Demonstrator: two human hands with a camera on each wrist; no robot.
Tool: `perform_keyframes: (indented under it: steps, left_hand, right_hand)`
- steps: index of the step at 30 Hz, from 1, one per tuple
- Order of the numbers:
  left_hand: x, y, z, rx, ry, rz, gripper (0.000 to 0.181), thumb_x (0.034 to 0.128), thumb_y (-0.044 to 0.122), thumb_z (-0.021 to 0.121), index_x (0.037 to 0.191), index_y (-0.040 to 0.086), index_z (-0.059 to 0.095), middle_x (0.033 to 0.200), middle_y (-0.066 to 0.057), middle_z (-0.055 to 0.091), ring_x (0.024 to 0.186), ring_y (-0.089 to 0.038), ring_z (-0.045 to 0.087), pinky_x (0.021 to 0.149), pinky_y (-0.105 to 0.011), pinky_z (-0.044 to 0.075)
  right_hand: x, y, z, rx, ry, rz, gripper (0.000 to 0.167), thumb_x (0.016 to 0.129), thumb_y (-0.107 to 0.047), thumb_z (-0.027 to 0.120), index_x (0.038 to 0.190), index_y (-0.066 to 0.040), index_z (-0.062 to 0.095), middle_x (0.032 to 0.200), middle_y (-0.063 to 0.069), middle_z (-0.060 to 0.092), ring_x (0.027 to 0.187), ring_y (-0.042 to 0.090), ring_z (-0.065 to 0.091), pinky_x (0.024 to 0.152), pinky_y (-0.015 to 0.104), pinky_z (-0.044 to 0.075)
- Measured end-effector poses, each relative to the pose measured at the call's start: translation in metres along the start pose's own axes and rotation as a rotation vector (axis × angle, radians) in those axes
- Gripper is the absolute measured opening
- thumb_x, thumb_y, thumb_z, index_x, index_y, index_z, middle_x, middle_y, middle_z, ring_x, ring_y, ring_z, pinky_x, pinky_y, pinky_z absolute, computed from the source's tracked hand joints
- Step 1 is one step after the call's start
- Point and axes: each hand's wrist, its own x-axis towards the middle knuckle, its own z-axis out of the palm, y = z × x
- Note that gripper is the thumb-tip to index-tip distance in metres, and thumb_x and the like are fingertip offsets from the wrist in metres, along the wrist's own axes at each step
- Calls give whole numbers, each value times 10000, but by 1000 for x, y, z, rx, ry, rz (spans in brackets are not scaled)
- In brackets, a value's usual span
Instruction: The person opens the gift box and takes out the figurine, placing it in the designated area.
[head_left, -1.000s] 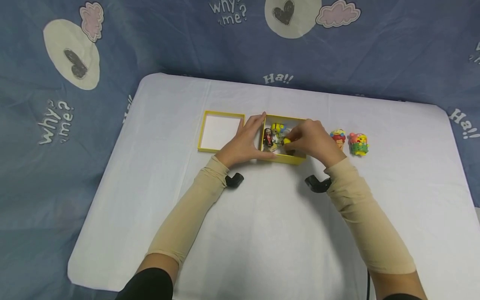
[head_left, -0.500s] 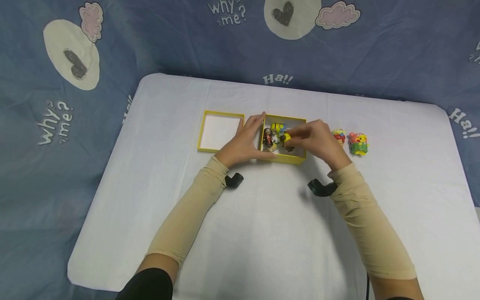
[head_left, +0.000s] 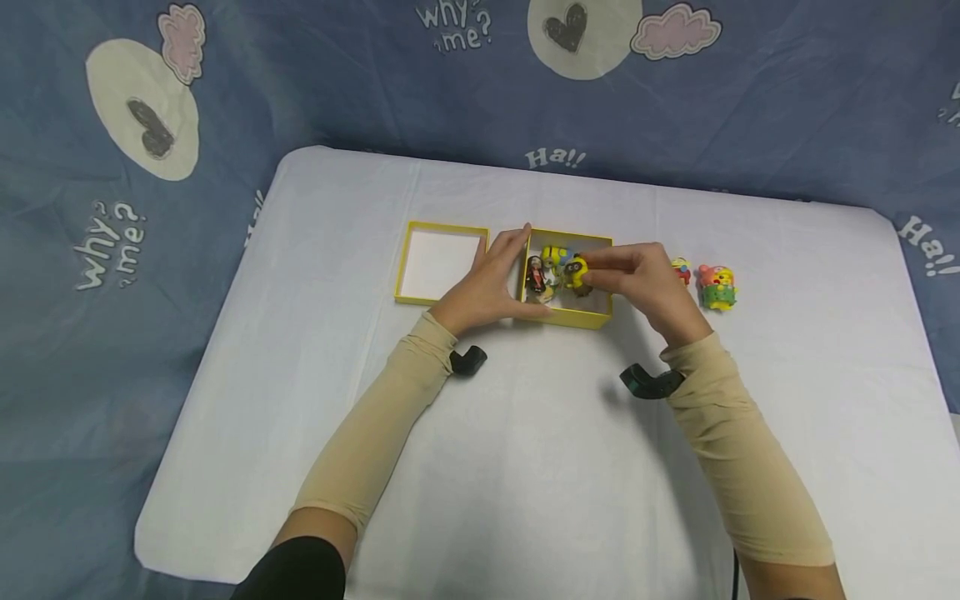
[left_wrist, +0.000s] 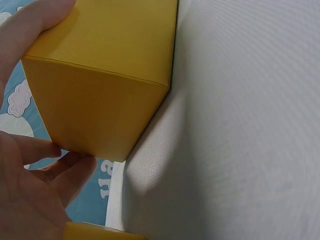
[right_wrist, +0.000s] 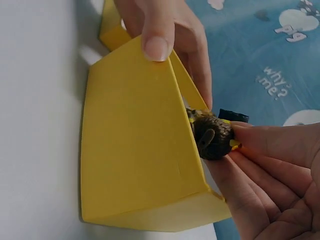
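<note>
A small open yellow box (head_left: 573,319) stands on the white table. My left hand (head_left: 491,285) grips its left end, thumb on the near wall and fingers at the far side. Between the thumb and fingers of my right hand (head_left: 651,282) is a small toy figure (right_wrist: 215,141), yellow with dark brown, pinched at the box's opening. Inside the box lie other toy figures: one black and red (head_left: 536,275), one yellow and blue (head_left: 556,255), and a greenish one between them, partly covered.
The yellow-rimmed box lid (head_left: 438,262) lies inside up, left of the box. To the right stand a pink, yellow and green toy figure (head_left: 718,288) and a red and yellow one (head_left: 682,271), partly hidden by my right hand. A patterned blue cloth (head_left: 360,75) hangs behind.
My right hand has shifted slightly right, bringing the brown and yellow toy figure into clearer sight over the box. The left hand and the box have stayed in place.
</note>
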Motion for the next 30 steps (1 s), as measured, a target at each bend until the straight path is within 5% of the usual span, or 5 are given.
perform_keyframes:
  steps: [14, 20, 30]
  left_hand:
    - [0, -1, 1, -1, 6, -2, 1298, 742, 572, 883, 1667, 73, 123, 1656, -96, 286, 1588, -242, 226, 1323, -460, -146]
    - [0, -1, 1, -6, 13, 5, 1291, 745, 571, 881, 1665, 66, 129, 1654, -97, 290, 1583, -245, 234, 1324, -473, -140]
    - [-1, 0, 0, -2, -1, -8, 1297, 746, 581, 876, 1669, 82, 113, 1669, -95, 265, 1596, -247, 207, 1321, -454, -153]
  right_hand:
    - [-2, 6, -2, 197, 39, 50, 414, 947, -159, 758, 1329, -16, 692, 1150, -64, 769, 980, 46, 736, 915, 212, 613]
    - [-3, 7, -6, 363, 52, 85, 463, 938, -106, 758, 1365, 32, 646, 1130, -57, 747, 970, 41, 725, 885, 180, 611]
    - [-8, 12, -17, 523, 68, 89, 304, 929, -39, 749, 1229, -89, 769, 1173, -33, 724, 1003, 75, 728, 888, 210, 624]
